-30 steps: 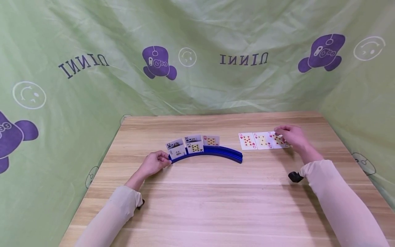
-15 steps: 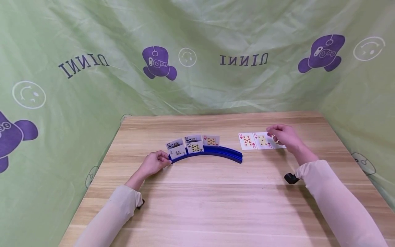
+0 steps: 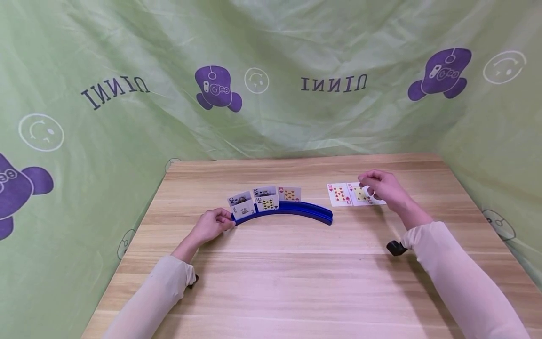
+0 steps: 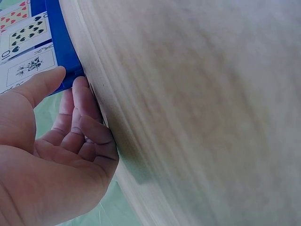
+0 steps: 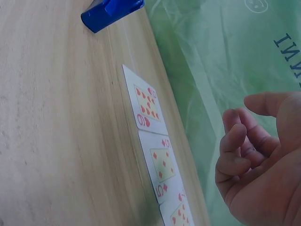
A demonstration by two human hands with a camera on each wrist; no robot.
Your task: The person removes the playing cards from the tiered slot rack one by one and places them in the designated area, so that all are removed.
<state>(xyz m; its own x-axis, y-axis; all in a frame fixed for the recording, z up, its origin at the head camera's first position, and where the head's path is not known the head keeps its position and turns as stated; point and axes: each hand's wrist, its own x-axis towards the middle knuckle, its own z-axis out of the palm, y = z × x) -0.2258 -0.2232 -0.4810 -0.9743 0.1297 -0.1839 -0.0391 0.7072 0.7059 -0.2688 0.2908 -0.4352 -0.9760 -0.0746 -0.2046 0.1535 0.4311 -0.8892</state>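
Note:
The blue curved card holder (image 3: 305,210) stands on the table with several playing cards upright in it. My left hand (image 3: 211,223) pinches its left end, the thumb on top beside the card with a black figure (image 4: 30,68). A ten of spades (image 3: 268,203) stands before a king, and an eight of hearts (image 3: 290,193) is to their right. On the table lie a nine of hearts (image 5: 148,102), a five of diamonds (image 5: 162,165) and a seven of hearts (image 5: 179,216) in a row. My right hand (image 3: 384,189) hovers over the latter two, fingers loosely bent and holding nothing.
The wooden table (image 3: 288,273) fills the lower part of the head view. A green printed cloth (image 3: 288,122) hangs behind its far edge and at both sides. Each wrist carries a small black device, such as the right camera (image 3: 396,248).
My right hand has moved left over the row of cards, from the seven of hearts toward the five of diamonds. My left hand and the card holder have stayed in place.

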